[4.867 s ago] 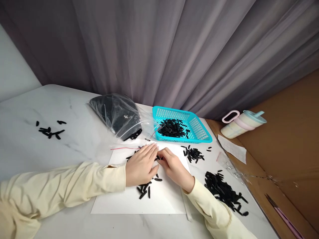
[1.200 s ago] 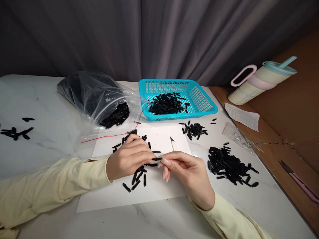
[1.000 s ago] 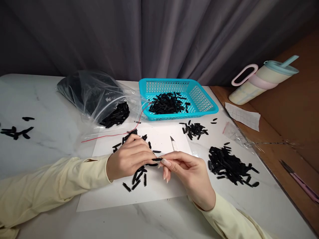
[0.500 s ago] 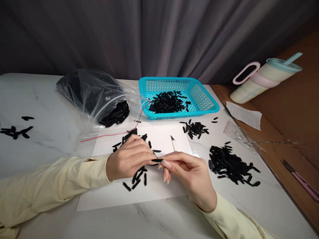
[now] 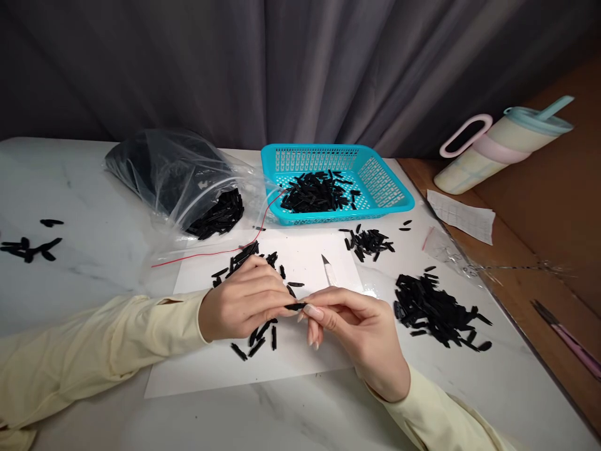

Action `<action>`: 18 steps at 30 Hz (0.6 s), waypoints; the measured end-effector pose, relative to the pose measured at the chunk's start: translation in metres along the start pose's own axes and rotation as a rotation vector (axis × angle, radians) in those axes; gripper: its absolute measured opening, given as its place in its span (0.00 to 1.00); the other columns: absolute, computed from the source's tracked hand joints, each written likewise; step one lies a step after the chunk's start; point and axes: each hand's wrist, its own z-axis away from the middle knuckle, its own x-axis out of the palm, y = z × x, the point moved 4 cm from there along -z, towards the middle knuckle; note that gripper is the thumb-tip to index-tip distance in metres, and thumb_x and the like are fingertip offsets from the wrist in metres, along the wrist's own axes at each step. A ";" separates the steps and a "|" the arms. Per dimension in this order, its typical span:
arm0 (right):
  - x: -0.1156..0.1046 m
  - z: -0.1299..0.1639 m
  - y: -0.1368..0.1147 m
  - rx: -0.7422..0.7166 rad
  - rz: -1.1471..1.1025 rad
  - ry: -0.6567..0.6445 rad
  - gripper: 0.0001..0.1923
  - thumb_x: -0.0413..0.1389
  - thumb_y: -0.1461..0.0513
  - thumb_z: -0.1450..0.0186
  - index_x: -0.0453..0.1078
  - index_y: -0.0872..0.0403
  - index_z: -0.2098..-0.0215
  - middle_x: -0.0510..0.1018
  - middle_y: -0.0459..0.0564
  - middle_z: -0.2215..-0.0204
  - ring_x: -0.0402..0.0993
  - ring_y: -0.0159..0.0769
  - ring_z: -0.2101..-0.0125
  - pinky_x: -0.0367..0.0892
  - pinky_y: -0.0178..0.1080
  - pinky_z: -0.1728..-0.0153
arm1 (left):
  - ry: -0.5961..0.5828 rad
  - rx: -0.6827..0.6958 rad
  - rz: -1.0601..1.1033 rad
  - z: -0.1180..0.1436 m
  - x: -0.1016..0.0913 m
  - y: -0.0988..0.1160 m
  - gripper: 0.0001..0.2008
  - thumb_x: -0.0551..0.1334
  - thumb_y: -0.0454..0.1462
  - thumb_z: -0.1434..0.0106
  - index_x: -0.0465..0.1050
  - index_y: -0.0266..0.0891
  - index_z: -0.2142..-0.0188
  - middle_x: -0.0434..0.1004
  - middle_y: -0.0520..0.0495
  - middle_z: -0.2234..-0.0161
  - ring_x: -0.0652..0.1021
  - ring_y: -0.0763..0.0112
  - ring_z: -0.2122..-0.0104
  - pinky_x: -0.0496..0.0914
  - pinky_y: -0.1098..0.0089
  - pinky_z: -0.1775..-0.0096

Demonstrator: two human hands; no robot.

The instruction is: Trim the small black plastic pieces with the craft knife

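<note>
Between my two hands a small, slim black piece (image 5: 295,307) is pinched, one end in each set of fingertips. My left hand (image 5: 246,299) is closed on its left end, back of the hand up. On the other end, the thumb and forefinger of my right hand (image 5: 354,326) press together, with the lower fingers curled beneath. Under and around my left hand, loose black pieces (image 5: 257,346) of the same kind lie on a white paper sheet (image 5: 206,376). A craft knife (image 5: 328,269) with a pale handle rests on the sheet behind my right hand.
A blue basket (image 5: 399,203) and an open plastic bag (image 5: 188,181) hold more black pieces. Further piles (image 5: 439,310) lie right, with a few pieces (image 5: 30,249) far left. A tumbler (image 5: 502,150), paper slip (image 5: 462,214) and pink-handled tweezers (image 5: 570,341) are at the right.
Both hands stay almost in place. The black piece between the fingertips is tilted slightly differently and sits a touch lower.
</note>
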 end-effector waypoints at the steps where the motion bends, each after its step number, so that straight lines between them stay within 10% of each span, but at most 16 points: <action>1: 0.000 0.000 0.000 0.002 0.008 -0.001 0.02 0.61 0.65 0.42 0.77 0.57 0.72 0.74 0.46 0.83 0.69 0.30 0.83 0.69 0.34 0.80 | 0.004 0.001 0.001 0.000 0.000 0.000 0.05 0.55 0.33 0.34 0.70 0.35 0.63 0.78 0.47 0.73 0.75 0.70 0.70 0.65 0.67 0.65; 5: -0.006 -0.002 -0.007 -0.059 0.153 -0.032 0.05 0.60 0.62 0.40 0.75 0.56 0.68 0.75 0.46 0.81 0.71 0.31 0.82 0.69 0.34 0.81 | -0.007 0.001 -0.002 -0.001 -0.001 0.001 0.07 0.54 0.34 0.33 0.70 0.35 0.62 0.77 0.46 0.73 0.75 0.71 0.70 0.64 0.67 0.65; 10: -0.035 -0.011 -0.027 -0.354 1.088 0.174 0.16 0.52 0.55 0.34 0.71 0.59 0.59 0.75 0.50 0.78 0.70 0.34 0.80 0.65 0.36 0.77 | -0.026 -0.008 -0.010 -0.002 -0.001 0.002 0.08 0.54 0.34 0.33 0.71 0.35 0.62 0.77 0.47 0.75 0.75 0.71 0.71 0.63 0.67 0.65; 18: -0.035 -0.015 -0.005 -0.319 1.778 -0.151 0.25 0.49 0.68 0.38 0.59 0.62 0.42 0.78 0.50 0.75 0.72 0.38 0.83 0.55 0.36 0.84 | -0.034 -0.010 -0.007 -0.002 -0.001 0.002 0.07 0.55 0.33 0.34 0.71 0.34 0.62 0.77 0.47 0.74 0.75 0.71 0.70 0.63 0.67 0.64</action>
